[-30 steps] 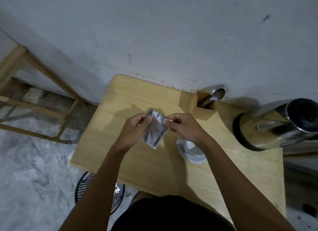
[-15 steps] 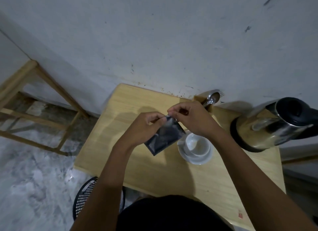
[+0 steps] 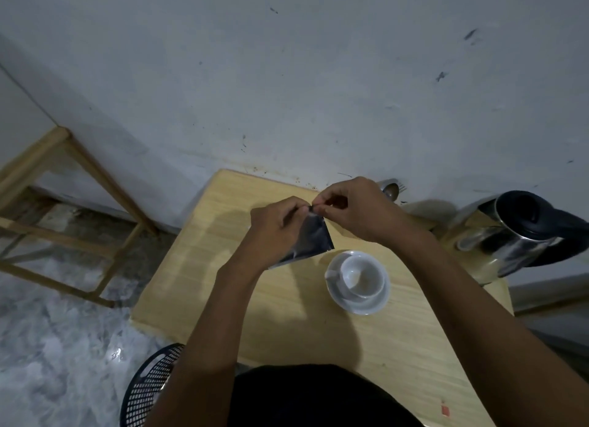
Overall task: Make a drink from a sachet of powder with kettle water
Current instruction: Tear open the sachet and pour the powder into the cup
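Observation:
A silver foil sachet (image 3: 309,239) hangs above the wooden table (image 3: 242,280). My left hand (image 3: 274,228) pinches its top edge from the left, and my right hand (image 3: 353,210) pinches the same top corner from the right. Both sets of fingertips meet at the sachet's upper corner. A white cup (image 3: 360,276) stands empty on a white saucer (image 3: 366,305), just below and right of the sachet. A steel kettle (image 3: 506,235) with a black lid and handle sits at the table's right end.
Spoons (image 3: 391,189) stick up from a holder behind my right hand, against the grey wall. A wooden frame (image 3: 63,210) stands on the marble floor at left. A black mesh basket (image 3: 149,391) sits below the table's near edge.
Both hands have lifted the sachet up and away from me, toward the wall. The cup, earlier partly hidden under my right wrist, now shows in full.

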Action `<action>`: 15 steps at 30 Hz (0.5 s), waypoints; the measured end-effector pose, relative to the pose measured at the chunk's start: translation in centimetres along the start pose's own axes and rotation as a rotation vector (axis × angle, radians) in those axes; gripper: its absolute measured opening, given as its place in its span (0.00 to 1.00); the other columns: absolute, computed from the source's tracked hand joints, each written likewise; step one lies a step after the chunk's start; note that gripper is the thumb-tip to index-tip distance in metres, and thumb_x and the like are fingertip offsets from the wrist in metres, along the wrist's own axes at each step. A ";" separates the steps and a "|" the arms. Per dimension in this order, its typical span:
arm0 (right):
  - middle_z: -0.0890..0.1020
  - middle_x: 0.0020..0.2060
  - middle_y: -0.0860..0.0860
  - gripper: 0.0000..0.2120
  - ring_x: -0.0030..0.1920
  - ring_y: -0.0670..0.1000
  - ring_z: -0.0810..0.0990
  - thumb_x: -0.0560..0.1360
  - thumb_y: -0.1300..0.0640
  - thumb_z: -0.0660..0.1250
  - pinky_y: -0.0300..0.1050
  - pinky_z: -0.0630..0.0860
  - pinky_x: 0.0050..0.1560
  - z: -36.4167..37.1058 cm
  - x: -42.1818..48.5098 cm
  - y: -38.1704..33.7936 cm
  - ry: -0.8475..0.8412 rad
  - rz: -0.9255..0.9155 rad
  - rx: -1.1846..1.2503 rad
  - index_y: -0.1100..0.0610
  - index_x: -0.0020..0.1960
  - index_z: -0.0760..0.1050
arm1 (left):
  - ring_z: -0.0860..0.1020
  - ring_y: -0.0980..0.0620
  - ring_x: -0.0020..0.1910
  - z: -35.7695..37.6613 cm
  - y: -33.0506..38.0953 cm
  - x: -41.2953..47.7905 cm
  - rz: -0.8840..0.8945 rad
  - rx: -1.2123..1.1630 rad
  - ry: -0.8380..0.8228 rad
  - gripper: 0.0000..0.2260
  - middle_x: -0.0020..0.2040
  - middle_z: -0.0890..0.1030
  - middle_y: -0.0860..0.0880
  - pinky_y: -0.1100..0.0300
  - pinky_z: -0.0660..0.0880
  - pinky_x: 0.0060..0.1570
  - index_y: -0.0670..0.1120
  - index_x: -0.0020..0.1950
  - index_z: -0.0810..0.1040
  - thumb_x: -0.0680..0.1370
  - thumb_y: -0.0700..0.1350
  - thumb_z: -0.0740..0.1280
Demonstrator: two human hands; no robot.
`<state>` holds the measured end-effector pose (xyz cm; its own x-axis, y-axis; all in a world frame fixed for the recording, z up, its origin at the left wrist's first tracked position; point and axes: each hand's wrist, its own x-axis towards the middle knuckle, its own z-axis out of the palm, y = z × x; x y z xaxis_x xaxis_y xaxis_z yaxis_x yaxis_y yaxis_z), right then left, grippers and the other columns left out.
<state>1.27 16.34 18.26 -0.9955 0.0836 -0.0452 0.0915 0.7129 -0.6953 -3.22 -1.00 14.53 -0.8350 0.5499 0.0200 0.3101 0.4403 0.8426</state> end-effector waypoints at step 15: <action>0.85 0.41 0.49 0.05 0.42 0.46 0.81 0.76 0.56 0.71 0.40 0.77 0.45 -1.4 -0.2 -0.6 0.005 -0.063 -0.126 0.56 0.49 0.84 | 0.74 0.52 0.44 0.6 2.5 0.4 0.036 0.093 0.139 0.08 0.37 0.78 0.52 0.54 0.62 0.55 0.53 0.40 0.75 0.79 0.47 0.62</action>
<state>1.46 16.86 19.70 -0.9992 0.0392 -0.0001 0.0314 0.7986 -0.6011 -2.54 0.71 16.30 -0.8754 0.4660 0.1285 0.3761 0.4895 0.7867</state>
